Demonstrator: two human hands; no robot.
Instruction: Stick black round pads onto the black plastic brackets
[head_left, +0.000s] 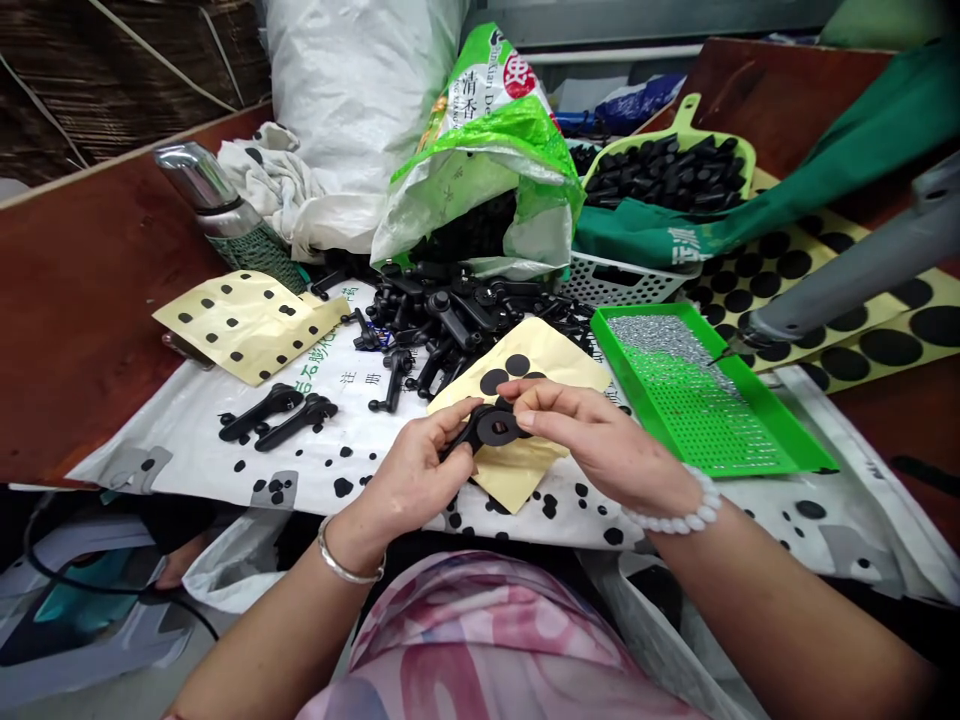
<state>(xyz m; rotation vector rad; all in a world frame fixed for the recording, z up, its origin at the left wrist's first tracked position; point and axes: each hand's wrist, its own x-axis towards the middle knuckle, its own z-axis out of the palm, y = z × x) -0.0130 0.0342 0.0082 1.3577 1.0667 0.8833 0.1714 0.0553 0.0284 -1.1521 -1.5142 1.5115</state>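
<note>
My left hand (416, 470) is closed around a black plastic handle (466, 436), with thumb and fingers gripping its arm above the work surface. On the handle's round end lies a flat black round sticker (497, 428) with a small opening at its middle. My right hand (592, 430) pinches the right edge of that sticker between thumb and fingers. Partly hidden under both hands is a yellow backing sheet (517, 480) with several black round stickers on it. Two finished-looking black handles (277, 415) lie side by side to the left.
A heap of black handles (450, 320) spreads before an open green-and-white bag (480, 150). At right stand a green tray (780, 430) of small metal pieces and a yellow-green dustpan (690, 115) of black parts. A metal flask (217, 200) leans at left; a grey arm (847, 260) reaches in.
</note>
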